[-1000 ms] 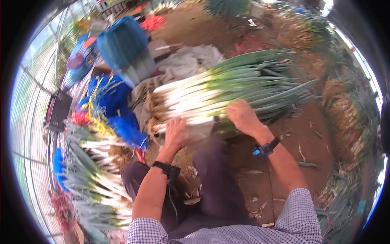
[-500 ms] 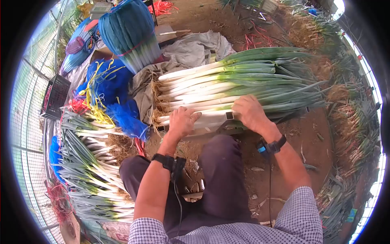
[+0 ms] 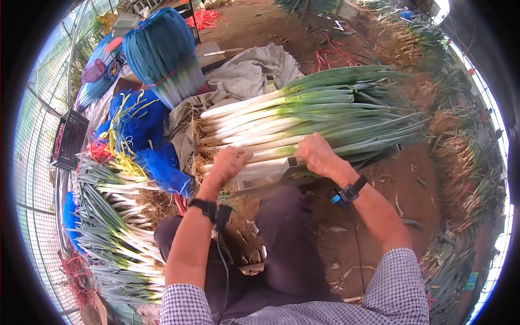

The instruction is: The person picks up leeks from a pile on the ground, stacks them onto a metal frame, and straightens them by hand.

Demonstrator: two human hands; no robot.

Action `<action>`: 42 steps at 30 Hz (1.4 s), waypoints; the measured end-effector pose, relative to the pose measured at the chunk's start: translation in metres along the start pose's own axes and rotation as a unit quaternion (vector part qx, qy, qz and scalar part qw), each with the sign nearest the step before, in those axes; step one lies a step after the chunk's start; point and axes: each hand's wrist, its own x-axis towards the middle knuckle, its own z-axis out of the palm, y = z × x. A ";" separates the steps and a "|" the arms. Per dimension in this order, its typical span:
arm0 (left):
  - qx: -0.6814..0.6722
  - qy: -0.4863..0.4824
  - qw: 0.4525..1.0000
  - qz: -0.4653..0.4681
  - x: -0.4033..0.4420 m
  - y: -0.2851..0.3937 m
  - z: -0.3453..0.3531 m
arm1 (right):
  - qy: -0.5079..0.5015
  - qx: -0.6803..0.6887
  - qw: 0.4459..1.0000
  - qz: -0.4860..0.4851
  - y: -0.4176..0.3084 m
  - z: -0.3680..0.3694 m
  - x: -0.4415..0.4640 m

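A thick row of long green onions (image 3: 276, 122) lies crosswise in front of me, white root ends to the left and green leaves to the right. My left hand (image 3: 232, 162) is closed at the near edge of the white stalks, close to the roots. Farther right, my right hand (image 3: 317, 154) has its fingers pressed together on the nearest stalk, where white turns to green. Under the near edge a pale metal stand (image 3: 268, 172) shows between my hands. The fingertips of both hands are partly hidden.
More green onions (image 3: 124, 233) lie at the left beside blue netting (image 3: 162, 165) and yellow ties (image 3: 122, 146). A blue-wrapped bundle (image 3: 162, 51) stands behind them. A black crate (image 3: 70, 140) is at far left. Piled onions (image 3: 466, 173) line the right side.
My left thumb, stretched out half a second ago, is now drawn in against the fingers. The view has shifted slightly; both hands stay along the near edge of the onions.
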 end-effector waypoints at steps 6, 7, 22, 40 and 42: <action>0.060 0.185 0.977 0.081 -0.032 -0.006 0.043 | 0.194 0.054 0.978 -0.052 0.003 0.000 -0.006; 0.033 0.257 0.957 0.134 -0.028 -0.018 0.056 | 0.190 0.061 0.979 0.040 -0.006 -0.007 -0.003; -0.052 0.287 0.955 0.051 -0.039 0.004 0.039 | -0.009 0.081 0.997 0.000 -0.100 0.026 0.109; 0.142 0.342 0.848 -0.378 -0.459 -0.280 -0.147 | 0.223 -0.064 0.969 0.083 -0.113 0.136 0.072; 0.024 0.404 0.779 -0.480 -0.568 -0.328 -0.035 | 0.213 -0.061 0.972 0.077 -0.109 0.137 0.072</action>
